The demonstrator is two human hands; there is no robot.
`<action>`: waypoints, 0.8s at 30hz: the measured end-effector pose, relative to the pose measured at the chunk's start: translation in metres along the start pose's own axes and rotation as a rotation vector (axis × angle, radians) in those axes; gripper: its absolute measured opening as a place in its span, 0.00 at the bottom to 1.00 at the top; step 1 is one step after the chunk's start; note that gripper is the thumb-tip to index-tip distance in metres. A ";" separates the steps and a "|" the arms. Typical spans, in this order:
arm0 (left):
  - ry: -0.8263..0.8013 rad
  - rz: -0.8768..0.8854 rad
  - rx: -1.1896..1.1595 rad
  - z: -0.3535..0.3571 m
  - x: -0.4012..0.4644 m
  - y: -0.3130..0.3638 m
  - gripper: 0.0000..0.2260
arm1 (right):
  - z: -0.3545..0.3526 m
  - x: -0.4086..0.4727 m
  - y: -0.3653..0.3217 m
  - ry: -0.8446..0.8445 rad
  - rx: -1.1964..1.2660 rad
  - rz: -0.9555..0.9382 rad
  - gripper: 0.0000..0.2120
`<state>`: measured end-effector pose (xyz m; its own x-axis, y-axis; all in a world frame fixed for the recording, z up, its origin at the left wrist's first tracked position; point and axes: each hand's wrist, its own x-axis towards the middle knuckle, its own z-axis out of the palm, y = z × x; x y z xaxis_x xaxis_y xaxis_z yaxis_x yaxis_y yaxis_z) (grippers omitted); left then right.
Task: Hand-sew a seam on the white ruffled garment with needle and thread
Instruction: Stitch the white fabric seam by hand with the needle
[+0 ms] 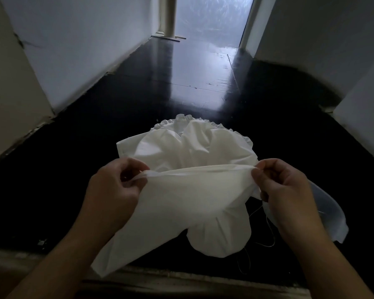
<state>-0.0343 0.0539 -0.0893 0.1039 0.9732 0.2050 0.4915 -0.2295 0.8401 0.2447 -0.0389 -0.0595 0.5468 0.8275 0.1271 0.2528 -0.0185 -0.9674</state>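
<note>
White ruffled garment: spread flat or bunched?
Bunched. The white ruffled garment is heaped on the dark floor; left hand and right hand pinch one edge taut.

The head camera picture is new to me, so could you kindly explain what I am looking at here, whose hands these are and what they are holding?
There is no machine here: a person wears a wide-angle camera on the head, so you look forward and down along their own arms. The left hand and the right hand each pinch one end of a folded edge of the white ruffled garment, stretching it between them. The rest of the garment bunches on the dark glossy floor, its ruffled trim at the far side. A thin white thread trails loosely below the right hand. I cannot make out a needle. Pale walls stand on both sides.
</note>
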 end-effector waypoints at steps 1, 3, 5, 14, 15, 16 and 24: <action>0.009 -0.001 -0.013 -0.002 0.001 0.000 0.11 | -0.001 0.000 0.000 -0.002 -0.033 -0.015 0.04; 0.021 -0.004 -0.010 -0.004 0.001 -0.001 0.12 | -0.002 0.000 0.001 -0.002 -0.088 -0.039 0.05; 0.020 0.018 0.033 -0.005 0.001 -0.001 0.14 | -0.002 0.000 0.002 -0.005 -0.115 -0.053 0.06; -0.057 0.088 0.225 -0.011 -0.002 0.000 0.11 | -0.001 0.001 0.005 0.013 -0.066 -0.033 0.05; -0.061 0.079 0.223 -0.011 -0.003 0.001 0.11 | -0.001 0.001 0.006 0.015 -0.054 -0.022 0.05; -0.068 0.056 0.213 -0.011 -0.004 0.003 0.09 | -0.001 0.002 0.007 0.018 -0.040 -0.013 0.05; -0.214 -0.125 0.206 -0.008 -0.003 0.005 0.07 | -0.002 0.003 0.008 0.016 -0.011 -0.009 0.04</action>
<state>-0.0394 0.0500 -0.0819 0.2002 0.9795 -0.0223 0.6742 -0.1212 0.7285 0.2502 -0.0374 -0.0663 0.5572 0.8186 0.1398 0.2669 -0.0172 -0.9636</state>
